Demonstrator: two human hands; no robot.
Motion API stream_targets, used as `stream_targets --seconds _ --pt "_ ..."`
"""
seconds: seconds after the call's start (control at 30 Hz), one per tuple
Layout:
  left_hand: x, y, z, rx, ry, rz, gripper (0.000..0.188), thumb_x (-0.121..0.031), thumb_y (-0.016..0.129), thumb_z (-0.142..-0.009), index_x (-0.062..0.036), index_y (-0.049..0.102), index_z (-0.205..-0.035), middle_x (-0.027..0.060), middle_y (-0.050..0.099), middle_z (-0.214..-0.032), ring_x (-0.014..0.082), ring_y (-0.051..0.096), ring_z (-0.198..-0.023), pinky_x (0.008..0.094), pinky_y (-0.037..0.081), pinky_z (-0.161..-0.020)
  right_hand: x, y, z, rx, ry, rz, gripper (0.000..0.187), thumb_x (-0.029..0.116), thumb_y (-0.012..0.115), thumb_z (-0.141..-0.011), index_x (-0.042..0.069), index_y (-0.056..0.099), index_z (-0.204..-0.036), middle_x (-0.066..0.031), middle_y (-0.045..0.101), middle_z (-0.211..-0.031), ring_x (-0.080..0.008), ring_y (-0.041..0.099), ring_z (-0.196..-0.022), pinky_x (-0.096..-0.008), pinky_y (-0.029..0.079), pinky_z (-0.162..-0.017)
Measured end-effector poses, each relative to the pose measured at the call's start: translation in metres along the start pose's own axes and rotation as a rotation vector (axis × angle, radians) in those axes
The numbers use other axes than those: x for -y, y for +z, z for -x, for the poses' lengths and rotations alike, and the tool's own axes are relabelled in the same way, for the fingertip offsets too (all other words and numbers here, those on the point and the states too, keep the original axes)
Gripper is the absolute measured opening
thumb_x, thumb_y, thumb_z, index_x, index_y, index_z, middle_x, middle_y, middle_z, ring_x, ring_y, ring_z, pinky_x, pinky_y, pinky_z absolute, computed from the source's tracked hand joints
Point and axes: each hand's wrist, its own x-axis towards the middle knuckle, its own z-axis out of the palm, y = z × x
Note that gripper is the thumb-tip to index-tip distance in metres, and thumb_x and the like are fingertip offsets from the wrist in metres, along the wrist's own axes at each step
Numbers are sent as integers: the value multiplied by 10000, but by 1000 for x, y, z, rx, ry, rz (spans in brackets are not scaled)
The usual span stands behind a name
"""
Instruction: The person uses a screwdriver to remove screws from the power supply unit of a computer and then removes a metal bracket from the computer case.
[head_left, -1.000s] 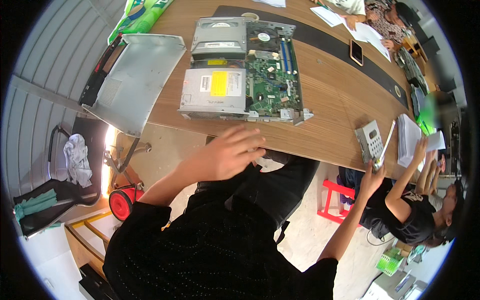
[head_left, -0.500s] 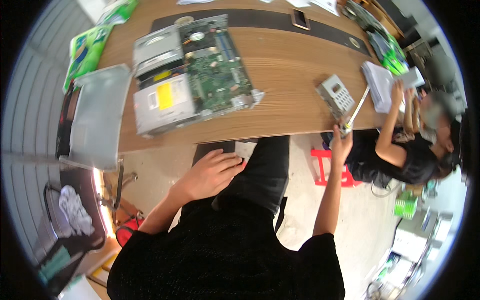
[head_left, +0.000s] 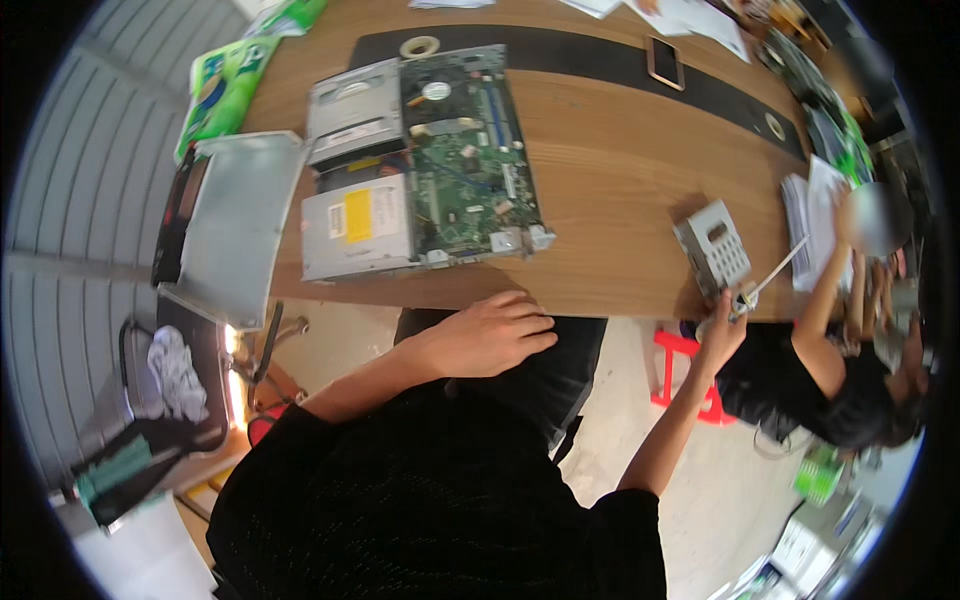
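Observation:
My right hand [head_left: 724,330] is closed around the handle of a screwdriver [head_left: 782,265] at the table's front edge, right of centre. Its long thin shaft slants up and to the right. Just beyond that hand lies a small silver metal box [head_left: 718,247] with rows of holes. My left hand [head_left: 488,336] is over my lap by the table edge, fingers loosely bent and somewhat apart; nothing shows in it. Beyond it lies an opened computer case [head_left: 360,225], with a silver drive bearing a yellow label and a green circuit board [head_left: 462,190].
A detached metal cover [head_left: 240,215] lies left of the case, near green packages [head_left: 228,90]. Tape [head_left: 420,47] and a phone [head_left: 664,64] lie on the dark strip. At right, a person [head_left: 850,360] handles papers [head_left: 815,215] beside a red stool [head_left: 680,365].
The view has shifted, so the table things appear further right. My left hand has moved up from my lap toward the table edge. The right hand keeps the screwdriver, now tilted further right.

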Motion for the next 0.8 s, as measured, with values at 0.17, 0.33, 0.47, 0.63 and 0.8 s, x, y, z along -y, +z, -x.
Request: stream_targets --seconds 0.17,0.33,0.47,0.63,0.8 --pt "-4 -6 -9 -52 -71 -14 318 -124 587 -851 -44 637 -1155 110 618 -1217 257 569 -1178 450 414 -1061 12 27 -28 206 229 -53 270 194 697 -903 -14 642 -1068 -41 640 -763 -98 575 -608 -258 430 -480" --pt "-14 -5 1 -161 -199 3 328 -120 601 -844 -41 627 -1161 110 625 -1208 263 573 -1178 442 413 -1063 22 43 -21 299 456 -410 239 139 708 -885 24 589 -1058 -29 605 -791 -108 551 -572 -239 450 -476" --pt "-29 -4 28 -208 -408 -84 349 -97 653 -820 -40 623 -1163 112 629 -1214 270 565 -1199 435 418 -1053 52 79 -1 568 521 -495 242 163 695 -897 43 572 -1068 -20 600 -818 -100 554 -590 -219 476 -482" --pt "-57 -3 63 -277 -621 -113 394 -72 668 -831 -65 616 -1221 103 616 -1263 273 562 -1202 449 420 -1041 106 138 18 843 362 -514 237 130 702 -887 26 575 -1059 -38 621 -826 -101 563 -568 -216 476 -476" --pt "-59 -11 90 -305 -652 -164 374 -65 664 -810 -61 620 -1181 112 628 -1214 281 570 -1171 453 427 -1020 136 185 36 1033 313 -497 246 132 713 -874 8 593 -1048 -50 633 -830 -109 570 -564 -235 478 -495"
